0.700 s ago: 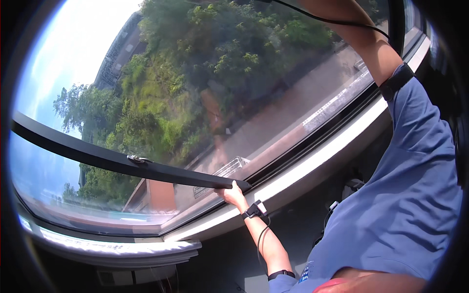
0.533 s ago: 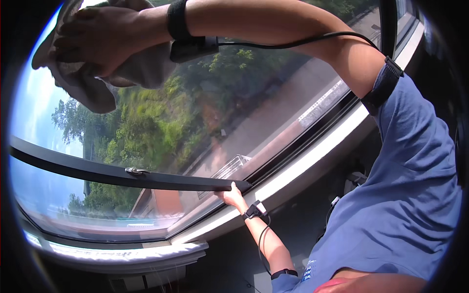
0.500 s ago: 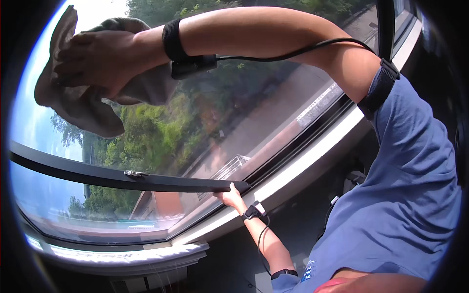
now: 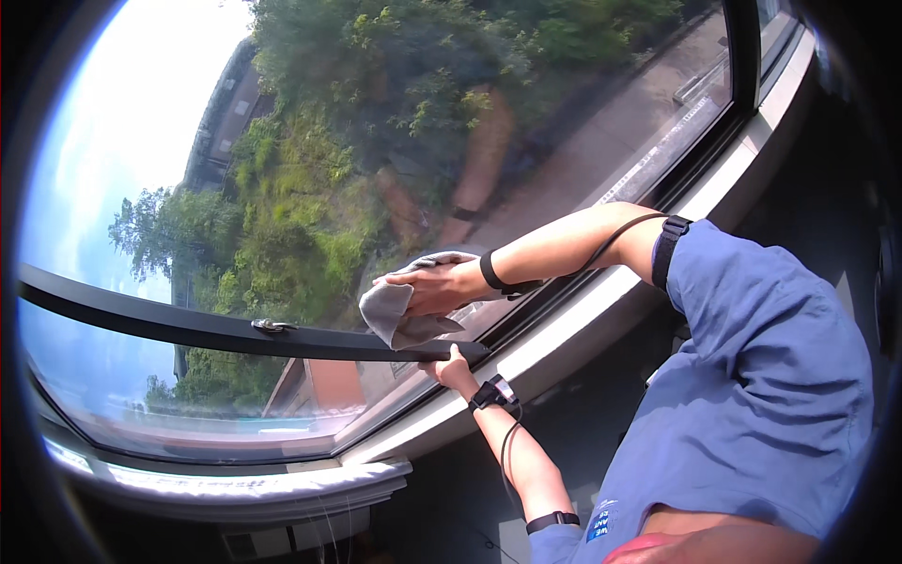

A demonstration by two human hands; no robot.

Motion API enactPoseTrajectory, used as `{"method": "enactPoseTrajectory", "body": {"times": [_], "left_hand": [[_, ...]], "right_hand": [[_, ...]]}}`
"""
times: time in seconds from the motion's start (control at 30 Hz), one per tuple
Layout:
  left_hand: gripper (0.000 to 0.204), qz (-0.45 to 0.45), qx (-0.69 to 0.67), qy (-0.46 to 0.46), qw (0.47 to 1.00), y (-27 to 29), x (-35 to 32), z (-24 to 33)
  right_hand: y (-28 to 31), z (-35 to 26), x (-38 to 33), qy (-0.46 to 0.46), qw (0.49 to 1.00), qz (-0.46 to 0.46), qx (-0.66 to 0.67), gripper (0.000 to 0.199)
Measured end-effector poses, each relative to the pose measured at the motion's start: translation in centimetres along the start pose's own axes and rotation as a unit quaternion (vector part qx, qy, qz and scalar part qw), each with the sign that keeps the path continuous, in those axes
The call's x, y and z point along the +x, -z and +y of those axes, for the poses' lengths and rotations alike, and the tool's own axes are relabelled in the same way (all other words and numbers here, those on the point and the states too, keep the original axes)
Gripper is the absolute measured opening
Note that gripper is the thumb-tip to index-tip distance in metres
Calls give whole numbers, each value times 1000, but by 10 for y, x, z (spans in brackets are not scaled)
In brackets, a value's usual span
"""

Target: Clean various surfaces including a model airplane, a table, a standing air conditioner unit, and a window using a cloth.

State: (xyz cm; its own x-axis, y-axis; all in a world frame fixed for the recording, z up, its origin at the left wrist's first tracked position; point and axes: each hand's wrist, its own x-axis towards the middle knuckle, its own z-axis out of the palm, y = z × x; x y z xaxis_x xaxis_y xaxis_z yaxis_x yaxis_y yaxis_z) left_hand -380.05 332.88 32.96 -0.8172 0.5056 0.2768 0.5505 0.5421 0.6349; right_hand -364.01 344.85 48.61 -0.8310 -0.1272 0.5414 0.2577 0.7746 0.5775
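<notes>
A grey cloth is bunched under my right hand, which presses it to the window glass just above the dark frame bar. My fingers bend over the cloth, and its loose edge hangs toward the bar. Below it, my left hand grips the end of the dark window frame bar, close to the sill, with the thumb up over it. Part of the left fingers is hidden behind the bar.
A metal latch sticks out from the bar. The pale window sill runs diagonally along the lower frame. White ribbed trim lies at the lower left. Black cables run along both arms. Trees show through the glass.
My right hand has come down from the upper left of the glass with the cloth, to near the bar's lower end. The left hand keeps its grip on the bar.
</notes>
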Motion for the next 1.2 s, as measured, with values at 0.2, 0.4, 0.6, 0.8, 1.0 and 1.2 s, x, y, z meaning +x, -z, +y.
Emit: {"method": "enactPoseTrajectory", "body": {"times": [0.2, 0.4, 0.6, 0.8, 1.0, 1.2], "left_hand": [[85, 12, -39, -9, 999, 2, 6, -11], [73, 22, -55, -44, 997, -3, -2, 3], [74, 40, -75, 0, 996, -9, 7, -15], [67, 58, -92, -54, 993, -4, -1, -6], [73, 53, -80, -50, 994, -4, -9, 9], [76, 26, -95, 12, 995, 6, -14, 18]], "right_hand": [[93, 66, 67, -85, 991, 98, 20, 58], [176, 166, 50, -197, 943, 214, -162, 62], [207, 238, -79, -377, 812, 377, -237, 58], [204, 280, -120, -463, 765, 395, -212, 57], [209, 232, 37, -318, 826, 428, -181, 57], [145, 126, 131, -216, 907, 282, -227, 66]]}}
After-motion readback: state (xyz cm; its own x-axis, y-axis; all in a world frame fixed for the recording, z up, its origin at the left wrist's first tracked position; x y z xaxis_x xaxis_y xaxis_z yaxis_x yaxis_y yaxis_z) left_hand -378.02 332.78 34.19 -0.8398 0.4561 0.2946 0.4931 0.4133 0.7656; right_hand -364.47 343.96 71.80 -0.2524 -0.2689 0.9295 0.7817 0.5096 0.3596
